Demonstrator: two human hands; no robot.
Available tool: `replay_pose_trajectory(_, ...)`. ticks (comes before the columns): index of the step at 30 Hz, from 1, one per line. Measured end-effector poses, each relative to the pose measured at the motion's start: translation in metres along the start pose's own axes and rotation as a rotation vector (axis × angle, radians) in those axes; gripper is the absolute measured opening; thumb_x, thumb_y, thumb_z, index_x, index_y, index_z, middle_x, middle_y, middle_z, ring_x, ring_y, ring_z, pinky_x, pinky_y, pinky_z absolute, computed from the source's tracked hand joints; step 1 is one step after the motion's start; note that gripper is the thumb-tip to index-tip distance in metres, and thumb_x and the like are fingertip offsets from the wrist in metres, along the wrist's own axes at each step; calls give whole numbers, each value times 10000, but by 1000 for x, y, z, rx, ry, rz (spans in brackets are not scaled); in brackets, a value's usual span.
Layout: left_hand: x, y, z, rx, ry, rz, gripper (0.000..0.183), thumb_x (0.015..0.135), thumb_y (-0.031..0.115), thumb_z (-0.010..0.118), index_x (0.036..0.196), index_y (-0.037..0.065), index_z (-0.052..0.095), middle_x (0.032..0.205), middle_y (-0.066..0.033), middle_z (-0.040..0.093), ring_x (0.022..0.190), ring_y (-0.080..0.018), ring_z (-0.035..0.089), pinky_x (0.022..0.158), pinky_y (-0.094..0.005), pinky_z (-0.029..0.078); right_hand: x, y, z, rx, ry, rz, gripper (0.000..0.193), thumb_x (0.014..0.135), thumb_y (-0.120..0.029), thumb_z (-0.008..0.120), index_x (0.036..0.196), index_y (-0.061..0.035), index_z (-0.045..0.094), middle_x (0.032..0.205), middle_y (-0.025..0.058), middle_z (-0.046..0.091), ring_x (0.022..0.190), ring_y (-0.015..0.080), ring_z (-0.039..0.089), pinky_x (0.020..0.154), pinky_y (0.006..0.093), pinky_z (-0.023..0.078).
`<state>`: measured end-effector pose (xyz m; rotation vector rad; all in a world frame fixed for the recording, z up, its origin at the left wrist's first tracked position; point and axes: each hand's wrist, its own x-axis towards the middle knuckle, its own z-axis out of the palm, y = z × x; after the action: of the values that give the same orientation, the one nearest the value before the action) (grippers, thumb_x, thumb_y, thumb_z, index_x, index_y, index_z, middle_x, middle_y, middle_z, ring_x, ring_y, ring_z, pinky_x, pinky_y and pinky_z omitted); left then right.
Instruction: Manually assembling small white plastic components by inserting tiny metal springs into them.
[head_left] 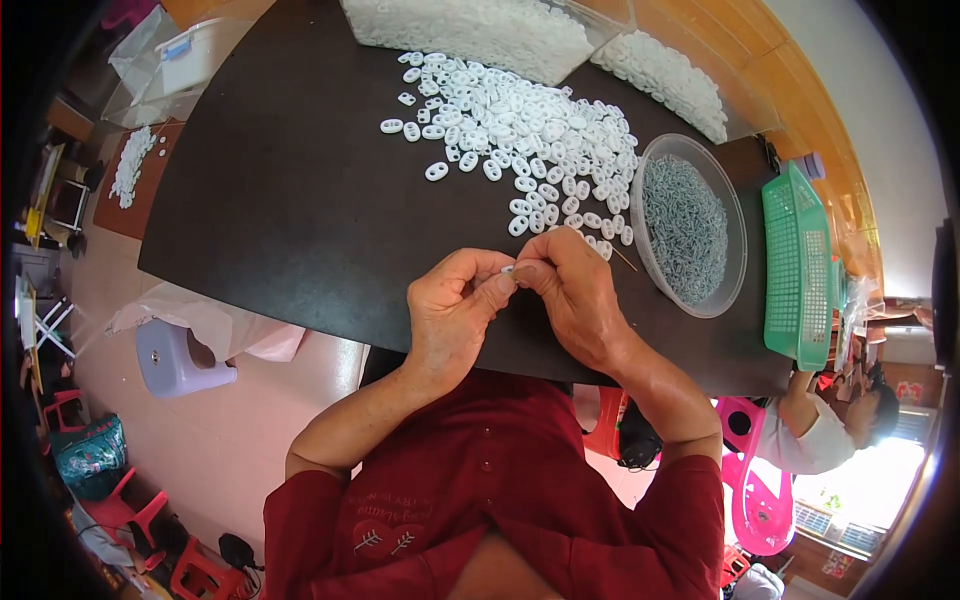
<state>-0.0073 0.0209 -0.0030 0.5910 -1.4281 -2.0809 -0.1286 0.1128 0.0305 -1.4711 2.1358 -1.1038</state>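
My left hand [447, 312] and my right hand [580, 305] meet fingertip to fingertip just above the table's near edge. Between the left thumb and forefinger sits a small white plastic piece [508, 269], mostly covered by the fingers. The right thumb and forefinger pinch together right against it; whatever they hold is hidden. Just beyond the hands spreads a loose pile of white oval plastic pieces [520, 120], each with two holes. Beside my right hand stands a round clear tub [738, 255] full of small grey metal screws [685, 230].
A thin brown stick [624, 260] lies by the tub on the dark table [270, 190]. Clear bins of white pieces [660, 85] line the far edge. At the right are a green basket [797, 265] and another person [825, 425]. A lilac stool [180, 360] stands left.
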Motion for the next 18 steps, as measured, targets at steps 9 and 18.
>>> replay_pose_trajectory(9, -1, -5, -2, -31, 2, -14, 157, 865, 105, 642, 954, -23, 622, 798, -25, 621, 664, -57, 535, 583, -193, 452, 2, 0, 15, -90, 132, -174, 76, 823, -38, 583, 838, -25, 510, 742, 114, 516, 699, 302, 487, 608, 406, 407)
replay_pose_trajectory(18, 1, 4, -18, -172, 24, -8, 132, 867, 68, 624, 964, -22, 620, 814, -48, 636, 679, -67, 561, 601, -190, 461, 16, -3, -44, -206, 215, -24, 195, 899, -193, 579, 1005, -30, 583, 921, 100, 548, 840, 200, 524, 767, 302, 421)
